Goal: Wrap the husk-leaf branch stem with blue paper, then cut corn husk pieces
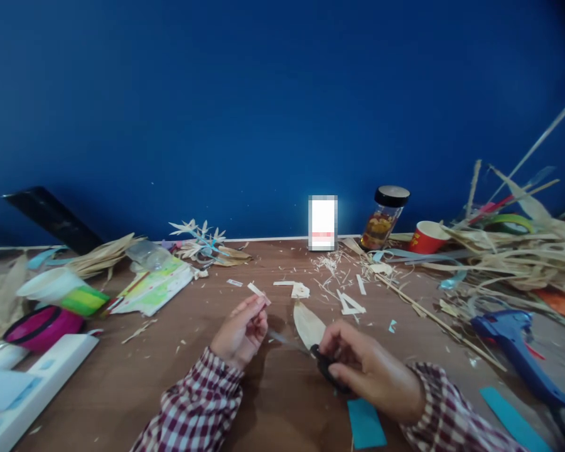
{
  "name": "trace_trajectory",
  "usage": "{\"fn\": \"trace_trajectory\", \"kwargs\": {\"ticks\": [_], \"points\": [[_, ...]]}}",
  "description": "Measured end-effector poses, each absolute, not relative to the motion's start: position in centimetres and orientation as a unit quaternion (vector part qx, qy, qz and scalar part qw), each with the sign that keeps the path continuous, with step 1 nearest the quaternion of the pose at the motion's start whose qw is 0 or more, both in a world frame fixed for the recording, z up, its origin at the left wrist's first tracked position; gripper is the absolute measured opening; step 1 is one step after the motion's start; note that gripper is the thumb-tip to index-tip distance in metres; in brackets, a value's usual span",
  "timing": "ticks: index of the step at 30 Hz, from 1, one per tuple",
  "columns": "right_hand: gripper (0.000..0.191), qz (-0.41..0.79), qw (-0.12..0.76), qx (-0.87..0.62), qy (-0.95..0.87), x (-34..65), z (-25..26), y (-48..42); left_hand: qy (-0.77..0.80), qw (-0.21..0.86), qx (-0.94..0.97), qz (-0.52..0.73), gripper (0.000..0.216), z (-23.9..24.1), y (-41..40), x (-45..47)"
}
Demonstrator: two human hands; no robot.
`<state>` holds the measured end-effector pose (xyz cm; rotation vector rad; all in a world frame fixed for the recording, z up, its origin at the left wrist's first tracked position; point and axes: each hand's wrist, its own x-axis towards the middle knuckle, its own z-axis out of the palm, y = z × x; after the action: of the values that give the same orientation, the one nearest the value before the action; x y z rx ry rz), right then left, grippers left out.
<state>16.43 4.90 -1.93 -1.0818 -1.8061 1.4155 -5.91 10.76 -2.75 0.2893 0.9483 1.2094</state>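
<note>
My left hand (pixel 242 329) is closed in a pinch on a small pale strip (pixel 258 292) of dried leaf, held up above the brown table (pixel 169 383). My right hand (pixel 367 367) is closed round the black handles of a pair of scissors (pixel 322 364), whose blades point left toward the left hand. A wide pale leaf piece (pixel 307 324) lies on the table just beyond the scissors. Both wrists wear red and white checked sleeves.
Cut strips and shavings (pixel 348 302) litter the middle. A blue glue gun (pixel 518 345), dried husks (pixel 508 257), a red cup (pixel 426 236) and a jar (pixel 386 216) stand at right. Blue paper (pixel 365 424) lies near. Bowls (pixel 42 326) and a white tray (pixel 32 383) are at left.
</note>
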Motion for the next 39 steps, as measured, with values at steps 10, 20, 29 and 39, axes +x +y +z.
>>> {"fn": "trace_trajectory", "kwargs": {"ticks": [10, 20, 29, 39], "points": [[0.055, 0.774, 0.334, -0.289, -0.454, 13.9, -4.1, 4.5, 0.38, 0.752, 0.092, 0.53, 0.015, -2.8, 9.7, -4.6], [0.052, 0.782, 0.304, -0.29, -0.461, 14.2, -4.1, 4.3, 0.354, 0.761, 0.071, 0.538, 0.015, -2.8, 9.9, -4.7], [0.053, 0.78, 0.299, -0.293, -0.465, 14.3, -4.1, 4.3, 0.356, 0.764, 0.068, 0.534, 0.016, -2.6, 9.7, -4.6], [0.053, 0.777, 0.298, -0.3, -0.467, 14.3, -4.1, 4.3, 0.347, 0.769, 0.076, 0.532, 0.017, -2.6, 9.7, -4.6]]}}
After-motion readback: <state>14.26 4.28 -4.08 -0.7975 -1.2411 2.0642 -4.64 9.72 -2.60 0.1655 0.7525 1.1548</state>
